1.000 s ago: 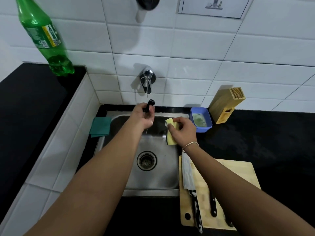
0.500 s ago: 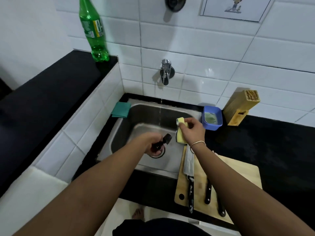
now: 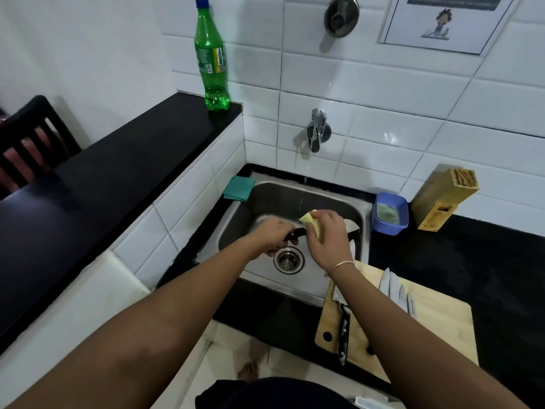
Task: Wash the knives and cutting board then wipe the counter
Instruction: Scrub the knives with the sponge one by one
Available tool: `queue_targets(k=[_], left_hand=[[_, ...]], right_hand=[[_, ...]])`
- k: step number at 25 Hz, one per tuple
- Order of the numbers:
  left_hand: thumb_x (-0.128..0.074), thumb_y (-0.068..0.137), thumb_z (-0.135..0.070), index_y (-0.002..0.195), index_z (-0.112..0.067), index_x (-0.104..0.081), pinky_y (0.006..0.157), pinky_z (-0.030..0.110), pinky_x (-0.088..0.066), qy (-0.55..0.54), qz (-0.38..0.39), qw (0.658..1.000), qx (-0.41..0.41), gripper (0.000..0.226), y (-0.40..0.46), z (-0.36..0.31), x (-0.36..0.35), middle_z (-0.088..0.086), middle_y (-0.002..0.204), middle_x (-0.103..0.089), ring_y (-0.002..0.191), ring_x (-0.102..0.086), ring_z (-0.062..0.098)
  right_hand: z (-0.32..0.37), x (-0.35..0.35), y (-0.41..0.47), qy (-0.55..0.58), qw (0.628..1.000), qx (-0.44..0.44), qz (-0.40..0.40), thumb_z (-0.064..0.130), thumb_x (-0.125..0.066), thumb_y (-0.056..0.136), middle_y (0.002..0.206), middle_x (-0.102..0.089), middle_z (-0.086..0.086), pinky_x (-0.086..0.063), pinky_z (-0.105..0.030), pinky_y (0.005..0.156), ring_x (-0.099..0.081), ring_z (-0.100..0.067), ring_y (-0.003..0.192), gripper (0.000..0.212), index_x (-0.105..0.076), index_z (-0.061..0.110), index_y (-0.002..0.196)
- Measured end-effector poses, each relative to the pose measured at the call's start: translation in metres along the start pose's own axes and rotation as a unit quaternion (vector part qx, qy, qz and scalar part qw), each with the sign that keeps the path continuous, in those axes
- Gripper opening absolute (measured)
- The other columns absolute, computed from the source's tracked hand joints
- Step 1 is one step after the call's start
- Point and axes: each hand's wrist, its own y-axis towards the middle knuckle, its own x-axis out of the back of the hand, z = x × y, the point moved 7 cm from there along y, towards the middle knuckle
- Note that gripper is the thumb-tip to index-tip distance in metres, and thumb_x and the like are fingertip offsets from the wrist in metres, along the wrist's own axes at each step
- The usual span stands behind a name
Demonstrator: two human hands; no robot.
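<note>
Sponge point(image 3: 313, 224) now on knife point(image 3: 349, 230), blade pointing right.

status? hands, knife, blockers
Left hand grips knife handle over sink. Right hand holds sponge on blade. Nothing blocking.

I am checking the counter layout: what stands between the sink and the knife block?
In the head view, a blue tub stands on the counter between the sink and the knife block.
</note>
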Motion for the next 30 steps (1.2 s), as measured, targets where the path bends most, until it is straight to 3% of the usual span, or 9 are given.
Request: queue_targets(k=[2,5,9,13,17,21,25,28,30], left_hand=[[-0.046,0.102,-0.033,0.083,-0.005,-0.072,0.039,0.022,-0.029,-0.006,0.009,0.999,-0.050,0.043,-0.007,-0.004,0.013,-0.001,0.051,-0.045,0.041,-0.035,0.010],[-0.045,0.104,-0.039,0.083,-0.006,-0.073,0.039,0.022,-0.030,-0.018,0.005,0.996,-0.083,0.048,-0.011,-0.004,0.026,-0.006,0.048,-0.046,0.040,-0.036,0.008],[-0.041,0.106,-0.040,0.076,-0.010,-0.071,0.037,0.020,-0.031,-0.062,-0.037,0.992,-0.100,0.051,-0.005,-0.005,0.044,-0.008,0.044,-0.047,0.036,-0.037,0.007],[-0.044,0.106,-0.038,0.074,-0.012,-0.072,0.036,0.019,-0.031,-0.079,-0.034,0.988,-0.125,0.049,0.002,-0.004,0.049,-0.006,0.044,-0.046,0.036,-0.036,0.007],[-0.047,0.105,-0.036,0.072,-0.016,-0.073,0.036,0.020,-0.033,-0.105,-0.052,0.980,-0.159,0.046,0.005,-0.012,0.060,-0.006,0.043,-0.045,0.037,-0.036,0.008],[-0.048,0.105,-0.035,0.077,-0.013,-0.073,0.036,0.020,-0.034,-0.091,-0.040,0.980,-0.171,0.044,0.004,-0.018,0.058,-0.007,0.043,-0.045,0.036,-0.037,0.006],[-0.048,0.105,-0.032,0.080,-0.010,-0.073,0.038,0.021,-0.035,-0.106,-0.049,0.977,-0.177,0.041,0.006,-0.018,0.066,-0.006,0.044,-0.047,0.037,-0.039,0.007],[-0.049,0.105,-0.031,0.077,-0.012,-0.074,0.039,0.020,-0.035,-0.080,-0.020,0.981,-0.175,0.042,-0.001,-0.010,0.062,-0.004,0.045,-0.045,0.038,-0.038,0.007],[-0.049,0.105,-0.029,0.075,-0.012,-0.074,0.038,0.019,-0.035,-0.085,-0.022,0.981,-0.172,0.042,-0.003,-0.010,0.058,0.000,0.046,-0.044,0.038,-0.038,0.007]], right_hand=[[-0.011,0.015,0.001,-0.045,0.998,0.031,-0.014,0.012,-0.065,0.089,0.113,-0.061,-0.017,-0.037,-0.030,0.095,-0.053,-0.032,0.107,0.024,-0.067,0.003,0.111],[-0.017,0.024,0.024,-0.061,0.997,-0.029,-0.045,0.010,-0.064,0.088,0.113,-0.061,-0.020,-0.040,-0.039,0.097,-0.053,-0.040,0.107,0.025,-0.068,0.000,0.110],[0.032,0.000,0.013,-0.059,0.983,0.173,0.010,0.014,-0.057,0.092,0.120,-0.059,-0.018,-0.040,-0.033,0.102,-0.051,-0.029,0.112,0.027,-0.066,0.000,0.114],[0.009,0.024,0.048,-0.067,0.996,0.025,-0.059,0.004,-0.062,0.085,0.116,-0.062,-0.023,-0.040,-0.038,0.099,-0.054,-0.040,0.108,0.026,-0.067,-0.002,0.110],[0.051,0.005,0.037,-0.078,0.970,0.229,-0.034,0.009,-0.056,0.089,0.116,-0.062,-0.021,-0.042,-0.037,0.097,-0.052,-0.033,0.107,0.029,-0.067,-0.001,0.114],[0.017,0.035,0.070,-0.077,0.991,0.042,-0.101,0.009,-0.056,0.088,0.113,-0.061,-0.024,-0.041,-0.040,0.094,-0.053,-0.041,0.105,0.028,-0.068,-0.001,0.111],[0.056,0.005,0.052,-0.091,0.963,0.252,-0.027,0.009,-0.058,0.089,0.112,-0.061,-0.022,-0.044,-0.039,0.093,-0.052,-0.034,0.103,0.028,-0.067,-0.002,0.113],[0.006,0.042,0.067,-0.114,0.986,0.078,-0.096,0.008,-0.059,0.087,0.107,-0.061,-0.026,-0.043,-0.043,0.089,-0.054,-0.043,0.100,0.027,-0.068,-0.004,0.109],[0.014,0.034,0.066,-0.116,0.986,0.065,-0.103,0.008,-0.058,0.085,0.105,-0.061,-0.025,-0.043,-0.042,0.088,-0.053,-0.041,0.100,0.026,-0.068,-0.003,0.107]])
